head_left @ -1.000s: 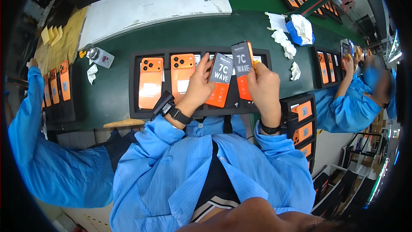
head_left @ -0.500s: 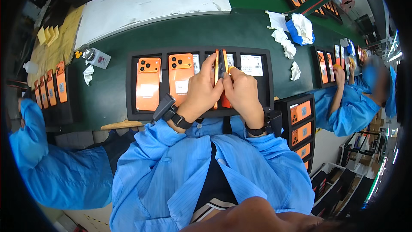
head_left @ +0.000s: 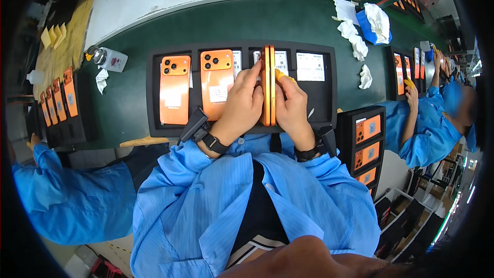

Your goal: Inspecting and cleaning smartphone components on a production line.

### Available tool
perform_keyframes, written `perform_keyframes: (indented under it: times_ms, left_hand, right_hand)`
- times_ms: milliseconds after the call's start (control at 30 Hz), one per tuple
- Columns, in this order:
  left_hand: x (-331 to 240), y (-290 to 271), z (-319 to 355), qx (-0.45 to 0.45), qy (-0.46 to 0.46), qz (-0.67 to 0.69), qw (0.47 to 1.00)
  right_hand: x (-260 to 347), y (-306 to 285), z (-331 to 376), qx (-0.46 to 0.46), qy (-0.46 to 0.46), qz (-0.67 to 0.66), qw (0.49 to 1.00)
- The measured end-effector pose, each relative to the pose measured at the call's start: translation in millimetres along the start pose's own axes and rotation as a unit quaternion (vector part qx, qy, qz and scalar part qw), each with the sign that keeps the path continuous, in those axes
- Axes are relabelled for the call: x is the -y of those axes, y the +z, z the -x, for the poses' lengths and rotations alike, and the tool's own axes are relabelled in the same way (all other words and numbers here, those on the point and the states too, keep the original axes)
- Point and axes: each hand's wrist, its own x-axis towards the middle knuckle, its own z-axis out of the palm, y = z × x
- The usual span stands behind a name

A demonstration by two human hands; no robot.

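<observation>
Two orange smartphones stand on edge, side by side, above the middle of a black foam tray [head_left: 154,98]. My left hand [head_left: 239,104] is closed on the left smartphone [head_left: 265,90], its fingers along the outer face. Closed on the right smartphone [head_left: 272,90] is my right hand [head_left: 293,107], with yellow covering on a fingertip. The phones' long sides lie together, their inner faces hidden. To the left in the tray, an orange phone [head_left: 175,90] and another orange phone [head_left: 216,74] lie back up. The far right compartment holds a white printed label [head_left: 311,67].
A clear bottle [head_left: 113,60] and crumpled tissue [head_left: 102,80] are left of the tray. More tissues [head_left: 358,47] and a blue tissue pack [head_left: 374,23] are at the right. A phone tray [head_left: 382,139] stands beside me. Co-workers in blue sit on both sides.
The two phones, tilted apart with a dark gap between them before, now stand parallel and together. My right hand has moved slightly with its phone.
</observation>
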Motion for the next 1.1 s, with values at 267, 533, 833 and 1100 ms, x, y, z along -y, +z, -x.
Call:
perform_keyframes:
  times_ms: [267, 533, 833, 1100]
  left_hand:
    - [-7.3, -2.4, -1.7, 0.018, -0.019, -0.001, 1.0]
    - [-7.5, -1.2, -1.8, 0.014, -0.025, -0.001, 1.0]
    - [-9.0, -2.5, -3.6, 0.016, -0.026, 0.012, 0.999]
    - [-8.6, -1.7, -3.3, 0.006, -0.025, 0.024, 0.999]
  right_hand:
    - [1.6, 1.5, -0.6, -0.008, -0.003, 0.0, 1.0]
    - [-4.0, 3.1, 0.4, -0.006, -0.003, 0.004, 1.0]
    - [-4.8, 3.5, -0.3, -0.008, -0.006, 0.013, 1.0]
    - [-4.5, 4.1, 0.4, -0.014, -0.006, 0.016, 1.0]
